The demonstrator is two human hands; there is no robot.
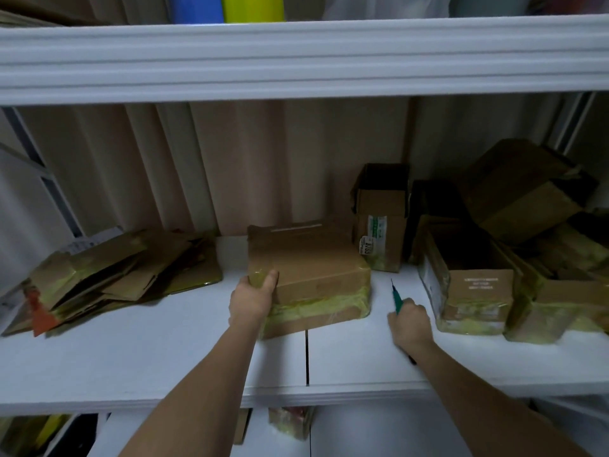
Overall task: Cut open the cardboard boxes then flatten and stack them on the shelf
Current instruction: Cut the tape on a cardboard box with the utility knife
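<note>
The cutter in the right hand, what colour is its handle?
Teal green cutter, seen in the head view.

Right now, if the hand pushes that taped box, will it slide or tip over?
Probably slide: the box is low, wide and lies flat on the smooth shelf. It likely stays stiff, since tape holds it shut. The glossy tape may feel slippery under the left hand.

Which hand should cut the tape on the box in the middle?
The right hand, probably: it already grips the green cutter beside the taped box, while the left hand holds that box's corner steady.
</note>
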